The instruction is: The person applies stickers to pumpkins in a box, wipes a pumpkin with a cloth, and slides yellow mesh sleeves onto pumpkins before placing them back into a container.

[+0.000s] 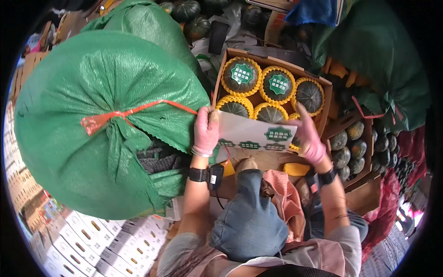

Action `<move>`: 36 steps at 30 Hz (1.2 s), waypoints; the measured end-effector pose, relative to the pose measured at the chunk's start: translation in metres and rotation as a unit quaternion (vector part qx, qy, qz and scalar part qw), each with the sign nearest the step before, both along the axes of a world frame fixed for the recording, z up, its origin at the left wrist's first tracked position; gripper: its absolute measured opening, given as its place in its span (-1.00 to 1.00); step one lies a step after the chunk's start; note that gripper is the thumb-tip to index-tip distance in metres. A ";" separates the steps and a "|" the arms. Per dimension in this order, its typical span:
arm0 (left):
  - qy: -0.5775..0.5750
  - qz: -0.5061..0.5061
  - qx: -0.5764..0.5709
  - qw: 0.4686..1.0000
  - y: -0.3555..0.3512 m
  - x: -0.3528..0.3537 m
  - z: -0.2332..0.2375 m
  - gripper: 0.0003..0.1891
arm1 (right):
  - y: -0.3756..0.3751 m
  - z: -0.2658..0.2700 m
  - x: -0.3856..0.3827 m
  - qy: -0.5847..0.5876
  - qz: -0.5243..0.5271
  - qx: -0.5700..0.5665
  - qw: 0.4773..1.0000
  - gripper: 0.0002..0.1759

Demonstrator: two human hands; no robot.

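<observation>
My left hand (pixel 206 131), in a pink glove, is closed on the left edge of a white sticker sheet (pixel 240 122) with green labels on its lower and right part. My right hand (pixel 310 138), also gloved, is at the sheet's right edge with its fingers stretched out; no loose sticker shows in it. Beyond the sheet, a cardboard box (pixel 328 94) holds several dark green pumpkins in yellow foam nets. The left pumpkin (pixel 241 76) and middle pumpkin (pixel 277 85) of the far row bear green stickers; the right pumpkin (pixel 309 97) has none visible. The sheet partly covers the near row.
A big green woven sack (pixel 69 87) tied with red string bulges at my left. On the right stand another box of pumpkins (pixel 340 157) and a green sack (pixel 387 51). Stacked white cartons (pixel 87 240) are at lower left. A yellow foam net (pixel 296 169) lies near my legs.
</observation>
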State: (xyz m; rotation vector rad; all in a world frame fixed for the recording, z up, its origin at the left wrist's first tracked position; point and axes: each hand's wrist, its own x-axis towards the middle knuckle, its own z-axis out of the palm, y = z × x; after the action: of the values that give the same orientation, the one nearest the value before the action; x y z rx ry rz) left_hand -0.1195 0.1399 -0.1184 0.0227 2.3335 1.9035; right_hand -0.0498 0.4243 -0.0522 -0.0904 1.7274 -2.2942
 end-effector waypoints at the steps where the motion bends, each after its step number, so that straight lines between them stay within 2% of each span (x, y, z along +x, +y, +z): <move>1: -0.040 0.013 0.031 0.999 0.002 0.000 -0.003 -0.88 | -0.013 -0.002 0.017 0.024 -0.046 0.040 0.998 0.05; 2: -0.031 0.013 0.024 0.999 0.006 -0.001 0.000 -0.88 | -0.024 -0.009 0.032 0.050 -0.093 0.077 0.991 0.10; 3: -0.025 0.007 0.015 1.000 0.009 -0.001 -0.003 -0.88 | -0.026 -0.004 0.033 0.016 -0.065 0.266 0.962 0.12; 4: -0.020 -0.002 0.003 1.000 0.010 -0.001 -0.005 -0.87 | -0.025 0.000 0.030 0.110 -0.052 0.348 0.930 0.07; 6: -0.022 -0.011 -0.006 1.000 0.009 0.000 -0.003 -0.87 | -0.027 0.012 0.019 -0.077 -0.090 0.201 0.972 -0.03; 7: -0.026 -0.020 -0.014 0.999 0.009 0.000 0.000 -0.87 | -0.024 0.028 0.004 -0.098 -0.085 0.136 0.982 -0.11; 8: -0.022 -0.021 -0.015 0.999 0.011 0.001 0.003 -0.87 | -0.010 0.023 -0.001 -0.067 -0.027 0.150 0.986 -0.24; 9: -0.040 -0.016 0.006 0.999 0.012 0.001 0.004 -0.87 | -0.006 0.029 -0.013 0.011 0.049 0.215 0.975 -0.33; 10: -0.057 -0.011 0.026 0.998 0.014 0.000 0.004 -0.87 | -0.003 0.035 -0.023 0.090 0.123 0.278 0.948 -0.41; 11: -0.064 -0.016 0.035 0.997 0.014 -0.001 0.004 -0.87 | -0.006 0.036 -0.024 0.094 0.119 0.278 0.949 -0.41; 13: -0.053 -0.027 0.034 0.998 0.013 0.000 0.000 -0.86 | -0.014 0.037 -0.025 0.044 0.141 0.334 0.931 -0.57; 14: -0.044 -0.034 0.035 0.998 0.013 -0.001 -0.003 -0.85 | -0.014 0.039 -0.026 0.045 0.137 0.335 0.931 -0.57; 16: -0.068 -0.054 0.040 0.995 0.012 -0.003 0.005 -0.84 | -0.012 0.042 -0.027 0.204 0.194 0.408 0.868 -0.61; 17: -0.098 -0.066 0.035 0.992 0.011 -0.001 0.009 -0.84 | -0.013 0.039 -0.023 0.236 0.167 0.397 0.871 -0.66; 20: -0.145 -0.075 0.022 0.986 0.008 0.008 0.029 -0.84 | -0.016 0.052 -0.006 0.224 0.154 0.385 0.882 -0.65; 21: -0.151 -0.096 0.005 0.984 0.004 0.012 0.037 -0.84 | -0.021 0.058 -0.002 0.181 0.128 0.355 0.908 -0.65; 22: -0.158 -0.117 -0.012 0.980 0.001 0.017 0.040 -0.82 | -0.020 0.058 0.001 0.181 0.130 0.355 0.908 -0.65; 23: -0.111 -0.109 0.013 0.988 0.002 0.023 0.040 -0.81 | -0.020 0.058 0.003 0.199 0.150 0.367 0.896 -0.64; 24: -0.113 -0.107 0.012 0.988 0.002 0.026 0.047 -0.81 | -0.020 0.056 0.004 0.217 0.172 0.377 0.884 -0.63; 25: -0.150 -0.117 0.010 0.982 0.001 0.027 0.058 -0.80 | -0.019 0.052 0.005 0.273 0.178 0.355 0.876 -0.64; 26: -0.189 -0.126 0.007 0.974 -0.001 0.029 0.064 -0.79 | -0.020 0.051 0.005 0.274 0.182 0.351 0.877 -0.64; 27: -0.176 -0.126 0.030 0.976 -0.001 0.030 0.063 -0.78 | -0.021 0.055 0.004 0.303 0.182 0.331 0.875 -0.65; 29: -0.185 -0.118 0.027 0.975 -0.005 0.032 0.066 -0.79 | -0.026 0.066 0.006 0.335 0.160 0.324 0.870 -0.67; 32: -0.178 -0.099 -0.002 0.979 -0.012 0.033 0.060 -0.81 | -0.024 0.076 0.007 0.345 0.191 0.346 0.852 -0.66; 34: -0.177 -0.032 -0.029 0.983 -0.018 0.031 0.054 -0.83 | -0.021 0.073 0.009 0.304 0.233 0.373 0.845 -0.64; 36: -0.180 -0.007 -0.035 0.983 -0.028 0.032 0.040 -0.83 | -0.020 0.071 -0.003 0.270 0.260 0.396 0.838 -0.65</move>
State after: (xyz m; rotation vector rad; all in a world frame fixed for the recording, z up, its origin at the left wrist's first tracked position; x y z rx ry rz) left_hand -0.0876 0.1116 -0.0780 -0.2864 2.1458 1.6532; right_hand -0.0526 0.4039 0.0193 -0.9720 2.3905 -1.0908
